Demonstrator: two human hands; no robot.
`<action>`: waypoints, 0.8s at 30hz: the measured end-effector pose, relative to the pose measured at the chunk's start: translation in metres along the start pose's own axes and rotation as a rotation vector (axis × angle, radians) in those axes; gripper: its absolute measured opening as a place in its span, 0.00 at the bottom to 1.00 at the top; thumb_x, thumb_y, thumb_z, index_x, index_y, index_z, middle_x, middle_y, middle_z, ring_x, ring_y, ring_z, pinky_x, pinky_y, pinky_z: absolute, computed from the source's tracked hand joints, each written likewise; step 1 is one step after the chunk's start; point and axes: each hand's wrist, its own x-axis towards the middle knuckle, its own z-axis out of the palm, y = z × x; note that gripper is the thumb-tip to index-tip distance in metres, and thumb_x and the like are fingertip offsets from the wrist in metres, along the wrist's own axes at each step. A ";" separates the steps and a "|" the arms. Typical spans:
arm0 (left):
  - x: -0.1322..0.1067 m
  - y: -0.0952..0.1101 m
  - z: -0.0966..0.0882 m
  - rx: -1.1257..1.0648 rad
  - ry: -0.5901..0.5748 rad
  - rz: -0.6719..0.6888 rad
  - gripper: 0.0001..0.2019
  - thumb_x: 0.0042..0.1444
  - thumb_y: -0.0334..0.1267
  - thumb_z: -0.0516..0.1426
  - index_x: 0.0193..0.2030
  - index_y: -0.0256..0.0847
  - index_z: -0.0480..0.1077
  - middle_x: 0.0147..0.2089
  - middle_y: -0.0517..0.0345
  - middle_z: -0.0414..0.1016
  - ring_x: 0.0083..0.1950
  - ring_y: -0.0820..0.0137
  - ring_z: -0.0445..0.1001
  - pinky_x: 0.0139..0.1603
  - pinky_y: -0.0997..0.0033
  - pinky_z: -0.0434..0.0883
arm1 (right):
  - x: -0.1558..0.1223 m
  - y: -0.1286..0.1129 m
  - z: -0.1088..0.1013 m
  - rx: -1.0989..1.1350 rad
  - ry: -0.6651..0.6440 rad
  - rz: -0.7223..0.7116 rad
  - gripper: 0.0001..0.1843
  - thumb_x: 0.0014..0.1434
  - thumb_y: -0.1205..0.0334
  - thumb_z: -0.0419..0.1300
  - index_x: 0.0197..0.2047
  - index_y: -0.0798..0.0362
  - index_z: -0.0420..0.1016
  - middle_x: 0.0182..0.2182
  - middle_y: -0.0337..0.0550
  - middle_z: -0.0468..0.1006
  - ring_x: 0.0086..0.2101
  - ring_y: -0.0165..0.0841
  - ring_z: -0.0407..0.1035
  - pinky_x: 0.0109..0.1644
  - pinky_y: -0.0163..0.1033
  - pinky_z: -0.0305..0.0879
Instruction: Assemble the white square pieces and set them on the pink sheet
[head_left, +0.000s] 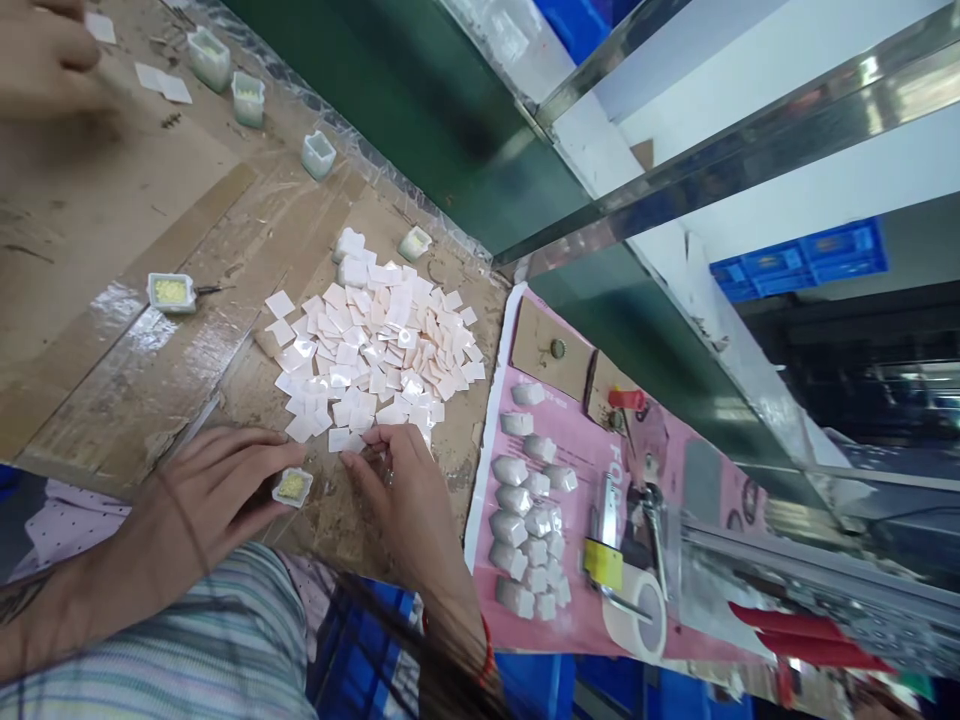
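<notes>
My left hand [225, 480] is closed around a small white scalloped cup [292, 487], its open top facing up with yellow crumbly bits inside. My right hand [409, 485] pinches the edge of a thin white square piece [345, 440] between thumb and forefinger. That piece lies at the near edge of a broad heap of similar pale squares [375, 345] on the cardboard-covered table [240, 390]. Another cup with yellow filling [171, 292] stands left of the heap. Beyond the heap is one more cup [414, 243].
A co-worker's hand [52, 60] is at the top left, near more cups [247, 98]. On a pink sheet [570, 400] to the right sit several white cups [510, 528], a tape roll [637, 612] and a yellow-marked tool [603, 565]. A green panel [420, 110] borders the table's far side.
</notes>
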 end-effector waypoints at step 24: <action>-0.005 0.015 -0.017 -0.404 -0.031 -0.064 0.16 0.63 0.43 0.57 0.57 0.47 0.65 0.52 0.57 0.69 0.50 0.71 0.74 0.55 0.77 0.72 | -0.066 -0.014 0.021 0.616 0.325 -0.145 0.07 0.60 0.66 0.63 0.38 0.42 0.79 0.35 0.39 0.79 0.34 0.32 0.76 0.34 0.37 0.77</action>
